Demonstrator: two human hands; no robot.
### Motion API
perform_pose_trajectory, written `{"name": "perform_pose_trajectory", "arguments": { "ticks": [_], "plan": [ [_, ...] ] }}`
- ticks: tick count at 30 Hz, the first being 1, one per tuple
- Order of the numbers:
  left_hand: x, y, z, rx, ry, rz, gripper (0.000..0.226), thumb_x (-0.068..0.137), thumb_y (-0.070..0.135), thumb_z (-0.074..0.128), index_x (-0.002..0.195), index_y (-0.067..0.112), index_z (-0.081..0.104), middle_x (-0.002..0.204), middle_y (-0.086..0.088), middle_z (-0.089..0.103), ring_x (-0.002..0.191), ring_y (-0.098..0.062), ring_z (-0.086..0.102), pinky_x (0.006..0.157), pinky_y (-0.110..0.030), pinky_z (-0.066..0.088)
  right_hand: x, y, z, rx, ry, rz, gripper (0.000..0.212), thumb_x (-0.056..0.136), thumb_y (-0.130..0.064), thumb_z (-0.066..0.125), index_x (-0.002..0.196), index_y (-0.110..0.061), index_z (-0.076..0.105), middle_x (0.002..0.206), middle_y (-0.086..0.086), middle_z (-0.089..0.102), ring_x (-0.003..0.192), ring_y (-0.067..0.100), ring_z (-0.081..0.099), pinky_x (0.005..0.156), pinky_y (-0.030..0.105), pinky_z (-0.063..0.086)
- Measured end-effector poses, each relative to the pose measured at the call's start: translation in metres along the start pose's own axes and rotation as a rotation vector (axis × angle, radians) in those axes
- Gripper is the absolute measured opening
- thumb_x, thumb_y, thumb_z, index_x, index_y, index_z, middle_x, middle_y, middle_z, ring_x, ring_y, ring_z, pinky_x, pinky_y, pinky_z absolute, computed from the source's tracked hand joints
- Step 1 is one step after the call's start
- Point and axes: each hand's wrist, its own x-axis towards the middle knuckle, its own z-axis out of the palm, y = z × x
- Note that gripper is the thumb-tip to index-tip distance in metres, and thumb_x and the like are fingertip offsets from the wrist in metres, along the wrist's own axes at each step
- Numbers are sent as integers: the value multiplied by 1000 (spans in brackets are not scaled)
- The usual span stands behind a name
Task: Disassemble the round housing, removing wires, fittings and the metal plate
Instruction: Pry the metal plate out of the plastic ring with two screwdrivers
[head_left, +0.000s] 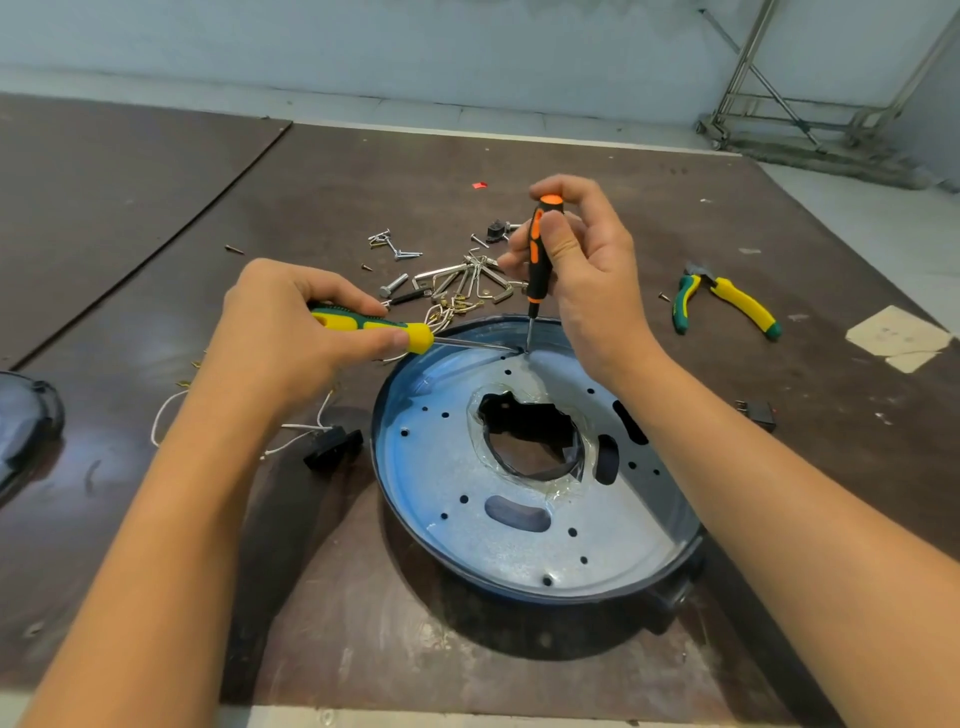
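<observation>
A round dark blue housing (519, 595) lies open side up on the brown worktop (467, 171), straight in front of me, with a silvery perforated metal plate (441, 483) seated inside it. My left hand (291, 332) grips a yellow-and-green screwdriver (374, 327) held level. My right hand (587, 270) pinches an orange-and-black screwdriver (537, 249) held upright. Both tips meet at the plate's 12 o'clock edge. Beyond, at 12 o'clock, lies a heap of loose screws and hex keys (457, 283). Green-and-yellow pliers (727, 299) rest at 2 o'clock; white wires (161, 415) with a black connector (332, 447) lie at 9 o'clock.
</observation>
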Motion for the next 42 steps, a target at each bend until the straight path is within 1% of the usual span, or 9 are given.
{"name": "perform_pose_trajectory", "arguments": {
  "ticks": [6, 9, 20, 23, 26, 31, 33, 37, 42],
  "plan": [
    [1, 0, -2, -28, -25, -36, 30, 53, 49, 93, 72, 30, 79, 71, 2, 67, 63, -15, 52, 55, -26, 40, -5, -4, -3, -29, 59, -74, 11, 101, -5, 64, 110, -10, 63, 89, -1, 57, 78, 14, 63, 73, 46, 65],
    [-2, 5, 6, -17, -35, -36, 30, 55, 47, 94, 73, 29, 80, 71, 4, 67, 62, -11, 51, 54, -25, 38, -2, -3, -8, -58, 117, -98, 17, 96, -2, 69, 111, -9, 67, 89, 2, 64, 80, 20, 70, 74, 48, 65],
    [-2, 12, -1, 56, 41, 7, 25, 60, 42, 94, 73, 29, 77, 73, 3, 65, 62, -9, 51, 52, -24, 35, -1, 0, -11, -62, 142, -53, 18, 107, -3, 46, 117, -9, 60, 93, 6, 64, 88, 27, 71, 83, 54, 63],
    [-1, 13, 3, 62, 37, 27, 28, 59, 47, 93, 73, 28, 78, 70, 3, 64, 63, -10, 50, 53, -24, 35, -2, -1, -9, -69, 125, -47, 13, 107, -9, 53, 117, -12, 60, 92, 2, 57, 84, 12, 65, 78, 49, 65],
    [1, 12, 2, 64, 36, 18, 29, 58, 47, 94, 73, 29, 78, 69, 5, 63, 61, -9, 49, 51, -23, 34, -2, -4, -9, -102, 139, -77, 15, 99, -7, 67, 113, -9, 66, 95, 8, 52, 83, 14, 61, 74, 43, 66],
    [5, 8, -1, 42, 19, -15, 26, 58, 42, 95, 73, 29, 78, 76, -1, 67, 65, -13, 52, 55, -26, 38, 0, -4, -12, -46, 146, -12, 25, 104, 4, 50, 123, -6, 63, 102, 10, 66, 94, 23, 72, 87, 53, 62],
    [7, 8, -2, 34, 10, -18, 27, 56, 43, 96, 71, 29, 79, 70, 3, 65, 61, -12, 51, 54, -24, 37, 0, -4, -12, -36, 150, 16, 24, 106, 2, 48, 124, -7, 62, 103, 9, 65, 97, 22, 71, 89, 57, 60],
    [14, 10, -4, 14, -26, -17, 30, 49, 48, 95, 71, 35, 79, 52, 10, 58, 54, -15, 50, 55, -24, 41, -1, -4, -13, -99, 196, -22, 21, 100, -2, 64, 120, -4, 65, 103, 13, 57, 92, 22, 63, 84, 55, 62],
    [17, 8, -4, 3, -38, -6, 29, 50, 47, 95, 72, 38, 79, 48, 10, 58, 56, -17, 52, 58, -29, 44, 0, -1, -15, -52, 213, 17, 28, 105, 3, 46, 126, -9, 61, 109, 12, 67, 98, 21, 73, 93, 46, 61]
  ]
}}
